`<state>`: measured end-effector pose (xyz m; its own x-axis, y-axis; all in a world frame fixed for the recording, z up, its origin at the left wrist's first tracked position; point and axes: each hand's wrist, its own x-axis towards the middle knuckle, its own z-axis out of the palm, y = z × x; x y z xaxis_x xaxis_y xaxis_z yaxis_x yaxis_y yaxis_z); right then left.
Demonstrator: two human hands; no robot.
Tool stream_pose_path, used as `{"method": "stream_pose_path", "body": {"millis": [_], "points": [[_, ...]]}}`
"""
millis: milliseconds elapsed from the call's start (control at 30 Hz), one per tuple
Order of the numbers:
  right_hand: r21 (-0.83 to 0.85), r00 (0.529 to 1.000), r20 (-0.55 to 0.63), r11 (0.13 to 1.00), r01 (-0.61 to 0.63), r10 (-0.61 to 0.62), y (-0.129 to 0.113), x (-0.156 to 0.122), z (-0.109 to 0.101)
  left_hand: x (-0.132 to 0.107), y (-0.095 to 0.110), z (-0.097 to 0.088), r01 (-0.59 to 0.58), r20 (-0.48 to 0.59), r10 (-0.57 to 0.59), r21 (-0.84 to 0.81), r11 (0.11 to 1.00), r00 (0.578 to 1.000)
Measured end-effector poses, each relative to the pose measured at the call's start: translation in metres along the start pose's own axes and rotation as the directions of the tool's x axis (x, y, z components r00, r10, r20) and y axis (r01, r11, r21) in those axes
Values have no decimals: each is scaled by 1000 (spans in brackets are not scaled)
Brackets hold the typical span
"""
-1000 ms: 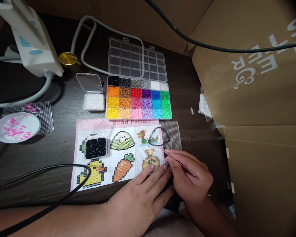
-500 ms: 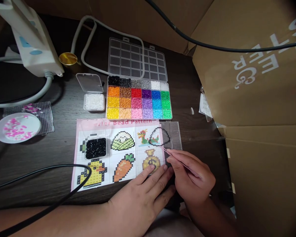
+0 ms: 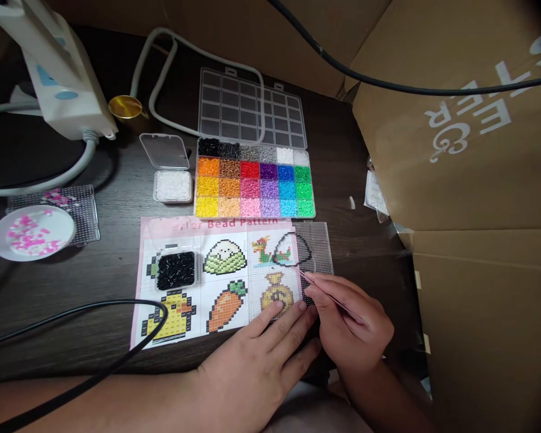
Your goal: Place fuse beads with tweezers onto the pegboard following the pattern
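A clear pegboard lies over the right side of the printed bead pattern sheet. On it, black beads form a rounded outline. My right hand is closed around pink tweezers, their tips at the board just below the outline's lower right. Whether a bead sits between the tips is too small to tell. My left hand lies flat with fingers spread, fingertips on the board's lower edge. A small clear box of black beads stands on the sheet, left of the pegboard.
Behind the sheet sits an open compartment case of coloured beads, beside a small box of white beads. At left, a white dish holds pink beads. A black cable crosses the front left; cardboard walls the right.
Almost nothing differs. The view has shifted very slightly, while both hands and the tweezers keep their places at the pegboard.
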<state>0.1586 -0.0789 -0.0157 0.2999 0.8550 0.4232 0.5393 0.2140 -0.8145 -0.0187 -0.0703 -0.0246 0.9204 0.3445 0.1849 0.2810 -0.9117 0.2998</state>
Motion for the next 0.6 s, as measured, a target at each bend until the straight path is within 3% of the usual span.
{"method": "stream_pose_path", "body": {"millis": [600], "points": [[26, 998, -17, 998, -62, 63, 2, -8, -5, -1, 0, -1, 1, 32, 0, -19, 1000, 999]]}}
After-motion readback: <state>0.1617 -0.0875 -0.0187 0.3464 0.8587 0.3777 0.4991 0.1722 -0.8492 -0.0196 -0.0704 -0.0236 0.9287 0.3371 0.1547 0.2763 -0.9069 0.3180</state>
